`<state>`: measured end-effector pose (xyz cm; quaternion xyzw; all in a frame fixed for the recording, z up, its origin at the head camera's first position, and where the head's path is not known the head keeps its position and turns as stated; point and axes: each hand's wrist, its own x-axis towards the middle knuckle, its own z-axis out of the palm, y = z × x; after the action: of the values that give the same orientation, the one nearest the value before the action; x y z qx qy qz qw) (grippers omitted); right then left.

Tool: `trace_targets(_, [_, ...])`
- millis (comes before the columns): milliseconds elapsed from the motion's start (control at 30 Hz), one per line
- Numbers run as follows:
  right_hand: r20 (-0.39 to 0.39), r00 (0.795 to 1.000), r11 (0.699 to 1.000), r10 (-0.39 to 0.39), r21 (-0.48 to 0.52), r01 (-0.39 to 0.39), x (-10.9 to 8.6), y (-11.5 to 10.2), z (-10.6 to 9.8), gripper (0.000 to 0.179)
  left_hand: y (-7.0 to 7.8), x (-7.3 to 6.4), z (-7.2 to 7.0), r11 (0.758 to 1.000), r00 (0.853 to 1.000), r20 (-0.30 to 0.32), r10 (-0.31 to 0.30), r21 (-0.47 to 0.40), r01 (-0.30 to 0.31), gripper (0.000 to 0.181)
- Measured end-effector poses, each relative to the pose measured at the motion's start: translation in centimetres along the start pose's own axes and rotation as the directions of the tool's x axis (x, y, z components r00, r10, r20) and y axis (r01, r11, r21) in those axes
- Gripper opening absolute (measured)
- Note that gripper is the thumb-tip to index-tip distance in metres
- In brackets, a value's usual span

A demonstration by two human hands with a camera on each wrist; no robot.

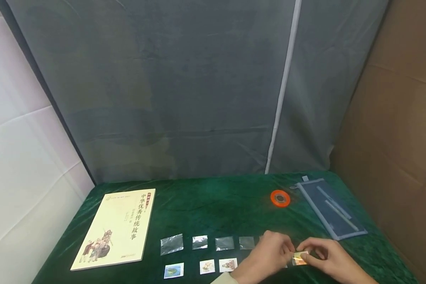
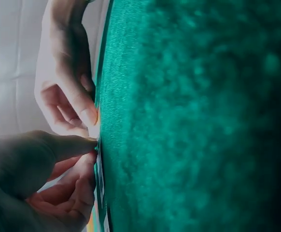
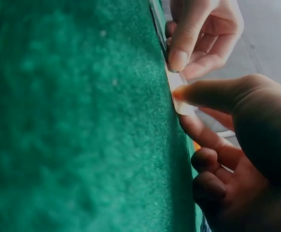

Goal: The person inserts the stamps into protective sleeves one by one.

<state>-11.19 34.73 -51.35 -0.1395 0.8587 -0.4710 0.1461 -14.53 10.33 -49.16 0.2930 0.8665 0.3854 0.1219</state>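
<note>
From my station I see the right hand [image 1: 324, 256] pinching a small yellow-orange card [image 1: 299, 260], held between thumb and fingers; the left hand [image 1: 269, 252] pinches the card's left edge. Beyond, I make out clear sleeves [image 1: 225, 243], then an orange roll [image 1: 274, 199] near a dark pouch [image 1: 330, 207].

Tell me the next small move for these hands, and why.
Probably, have the left hand ease its end of the small card gently while the right hand steadies the other. Both hands pinch it at opposite ends, and clear bags lie in a row beyond loose cards, which suggests bagging. Whether this one is already in a bag, I can't tell.
</note>
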Motion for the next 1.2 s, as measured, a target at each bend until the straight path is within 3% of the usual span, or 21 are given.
trace_targets(167, [-0.04, 0.998, 0.993, -0.048, -0.109, 0.044, 0.1, 0.2, 0.2, 0.02, 0.1, 0.2, 0.1, 0.989, 0.999, -0.025, 0.047, 0.14, -0.043, 0.007])
trace_targets(333, [-0.071, 0.996, 0.988, -0.051, -0.148, 0.04, 0.6, -0.4, 0.6, 0.025, -1.0, -0.3, -1.0, 0.977, 0.99, -0.096, 0.108, 0.194, -0.087, 0.01])
trace_targets(500, [-0.131, 0.973, 0.963, -0.192, -0.214, 0.161, 1.3, -1.5, 1.7, 0.019, -2.6, -1.2, -2.7, 0.969, 0.977, -0.177, 0.116, 0.235, -0.072, 0.007])
trace_targets(633, [-0.087, 0.956, 0.935, -0.282, -0.247, 0.253, 2.1, -2.1, 2.7, 0.02, -3.6, -1.7, -3.6, 0.949, 0.964, -0.228, 0.14, 0.307, -0.065, 0.01])
trace_targets(900, [0.045, 0.968, 0.943, -0.247, -0.218, 0.251, 3.2, -2.3, 3.9, 0.019, -4.4, -2.1, -4.0, 0.917, 0.98, -0.173, 0.094, 0.398, -0.017, 0.029])
trace_targets(1067, [0.051, 0.967, 0.947, -0.25, -0.197, 0.255, 3.5, -2.4, 4.0, 0.019, -4.5, -2.1, -4.0, 0.924, 0.976, -0.192, 0.104, 0.383, -0.023, 0.028])
trace_targets(1200, [0.052, 0.95, 0.935, -0.309, -0.168, 0.313, 3.8, -2.5, 4.1, 0.017, -4.9, -2.0, -4.1, 0.946, 0.971, -0.214, 0.108, 0.321, -0.035, 0.018])
